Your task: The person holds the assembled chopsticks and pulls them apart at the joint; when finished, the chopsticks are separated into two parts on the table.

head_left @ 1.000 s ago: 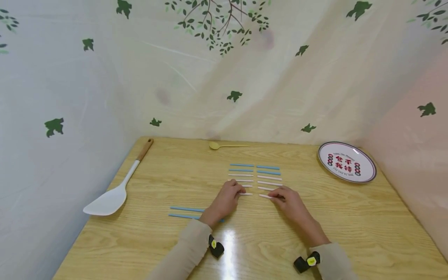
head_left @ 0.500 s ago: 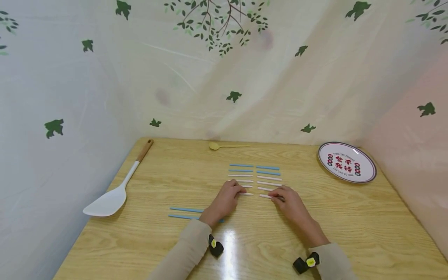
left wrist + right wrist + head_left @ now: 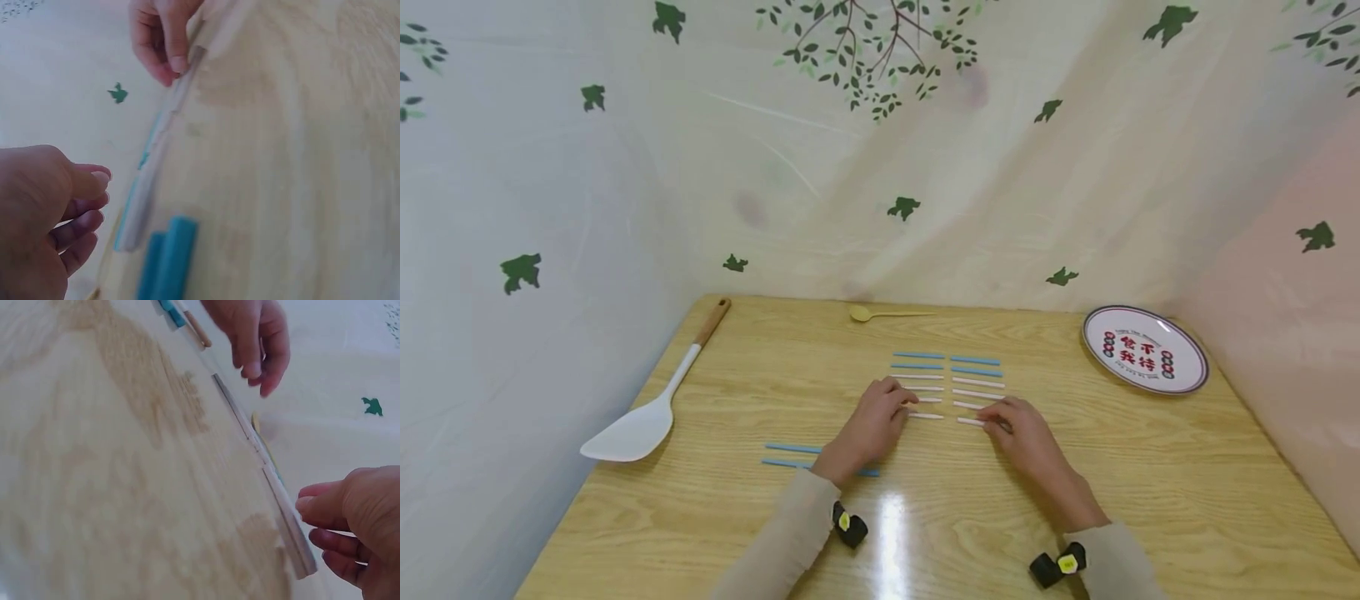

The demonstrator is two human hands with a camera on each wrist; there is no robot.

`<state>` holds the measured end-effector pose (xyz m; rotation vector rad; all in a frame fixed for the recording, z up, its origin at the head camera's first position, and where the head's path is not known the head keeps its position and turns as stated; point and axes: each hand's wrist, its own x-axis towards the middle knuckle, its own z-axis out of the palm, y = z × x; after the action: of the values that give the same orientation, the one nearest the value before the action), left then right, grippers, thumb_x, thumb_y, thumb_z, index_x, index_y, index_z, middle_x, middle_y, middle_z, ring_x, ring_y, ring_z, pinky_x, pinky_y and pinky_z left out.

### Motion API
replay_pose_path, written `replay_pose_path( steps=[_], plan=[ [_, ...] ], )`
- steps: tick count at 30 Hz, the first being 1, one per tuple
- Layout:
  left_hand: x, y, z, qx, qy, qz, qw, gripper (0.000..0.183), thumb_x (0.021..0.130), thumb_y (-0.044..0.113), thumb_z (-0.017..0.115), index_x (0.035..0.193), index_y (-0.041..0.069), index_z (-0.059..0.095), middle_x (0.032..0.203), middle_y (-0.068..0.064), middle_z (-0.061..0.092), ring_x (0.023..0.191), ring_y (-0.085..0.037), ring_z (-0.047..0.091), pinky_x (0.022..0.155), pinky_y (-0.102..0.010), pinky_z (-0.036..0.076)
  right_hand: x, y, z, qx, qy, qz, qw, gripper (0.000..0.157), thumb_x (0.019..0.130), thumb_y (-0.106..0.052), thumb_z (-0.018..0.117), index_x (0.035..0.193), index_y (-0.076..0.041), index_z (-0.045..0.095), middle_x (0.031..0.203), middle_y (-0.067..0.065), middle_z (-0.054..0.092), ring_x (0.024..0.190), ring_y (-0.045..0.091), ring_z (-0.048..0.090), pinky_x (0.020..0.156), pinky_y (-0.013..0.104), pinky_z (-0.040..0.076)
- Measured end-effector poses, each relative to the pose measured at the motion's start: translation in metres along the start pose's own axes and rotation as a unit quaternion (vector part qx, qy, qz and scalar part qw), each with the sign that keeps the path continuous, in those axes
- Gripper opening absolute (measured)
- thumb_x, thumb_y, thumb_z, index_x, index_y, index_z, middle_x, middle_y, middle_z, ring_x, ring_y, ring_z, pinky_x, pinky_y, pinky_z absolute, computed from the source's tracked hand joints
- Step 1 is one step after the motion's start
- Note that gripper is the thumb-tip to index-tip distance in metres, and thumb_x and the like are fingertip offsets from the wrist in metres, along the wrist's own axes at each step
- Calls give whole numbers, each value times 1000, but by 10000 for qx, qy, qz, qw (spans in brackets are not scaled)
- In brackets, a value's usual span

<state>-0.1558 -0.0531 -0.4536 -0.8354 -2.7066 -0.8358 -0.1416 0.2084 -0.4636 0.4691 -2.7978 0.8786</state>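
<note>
White and blue chopsticks lie in two facing columns on the table, the blue ones at the far end. My left hand (image 3: 876, 421) is over the left column's outer ends, fingers loosely bent; in the left wrist view nothing is between them. The nearest left white chopstick (image 3: 927, 416) lies just beyond its fingertips. My right hand (image 3: 1021, 429) is low at the outer end of the nearest right white chopstick (image 3: 970, 422), thumb and forefinger close together. In the right wrist view these fingertips (image 3: 304, 507) are right at the chopsticks' edge, and the chopsticks' ends show uncovered beside them.
Two more blue chopsticks (image 3: 786, 462) lie front left, partly under my left forearm. A white spatula (image 3: 632, 432) with a wooden handle lies at the left edge, a yellow spoon (image 3: 861, 314) at the back. A printed oval plate (image 3: 1138, 321) sits at the back right.
My left hand has let go of the near left white chopstick and drawn slightly back to the left. The right hand has hardly moved, with slightly more of its chopstick showing.
</note>
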Motion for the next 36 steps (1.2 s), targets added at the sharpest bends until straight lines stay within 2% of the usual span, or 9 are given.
replay_pose_path(
  steps=[3, 8, 13, 19, 24, 29, 36],
  plan=[
    [-7, -3, -21, -46, 13, -140, 9999, 17, 95, 8, 57, 108, 8, 68, 100, -6, 58, 87, -20, 51, 78, -34, 42, 3, -7, -2, -64, 113, -184, 9997, 13, 84, -5, 71, 97, -9, 73, 94, 2, 66, 92, 22, 59, 82, 43, 50],
    [-27, -17, -51, -289, -31, -650, 9975, 15, 93, 9, 61, 105, 7, 69, 96, -4, 57, 87, -19, 50, 76, -34, 44, 9, -25, 0, 183, 85, -508, 9985, 15, 84, -5, 71, 99, -8, 73, 94, 2, 65, 92, 22, 60, 79, 40, 51],
    [-52, -41, -71, -448, -206, -985, 9939, 15, 93, 11, 62, 105, 6, 69, 95, -2, 58, 92, -19, 55, 80, -37, 48, 14, -46, 14, 529, -94, -554, 9970, 17, 85, -7, 70, 102, -8, 71, 93, 1, 65, 90, 18, 61, 77, 35, 53],
    [-83, -70, -88, -551, -456, -1113, 9912, 19, 91, 15, 65, 108, 7, 67, 95, -1, 58, 91, -16, 56, 81, -37, 49, 17, -77, 38, 843, -524, -541, 9936, 18, 88, -14, 69, 105, -10, 70, 94, -2, 63, 89, 16, 58, 77, 34, 51],
    [-101, -86, -96, -425, -712, -918, 9923, 15, 88, 17, 68, 101, 9, 68, 94, 0, 59, 91, -17, 56, 83, -38, 48, 17, -97, 56, 989, -937, -760, 9878, 19, 89, -19, 68, 106, -9, 68, 96, -2, 63, 89, 15, 58, 77, 31, 51],
    [-107, -92, -97, -358, -903, -620, 9933, 10, 87, 17, 69, 95, 11, 69, 91, 2, 58, 88, -16, 56, 81, -35, 48, 15, -105, 69, 886, -1373, -1053, 9809, 20, 90, -25, 67, 104, -11, 68, 96, -4, 61, 91, 13, 58, 81, 30, 50],
    [-107, -91, -89, -273, -842, -547, 9946, 6, 85, 12, 71, 85, 15, 66, 84, 6, 54, 82, -9, 52, 76, -30, 46, 15, -113, 78, 538, -1276, -1410, 9803, 8, 87, -22, 70, 91, -15, 69, 86, -7, 58, 85, 10, 53, 77, 29, 48]
  ],
)
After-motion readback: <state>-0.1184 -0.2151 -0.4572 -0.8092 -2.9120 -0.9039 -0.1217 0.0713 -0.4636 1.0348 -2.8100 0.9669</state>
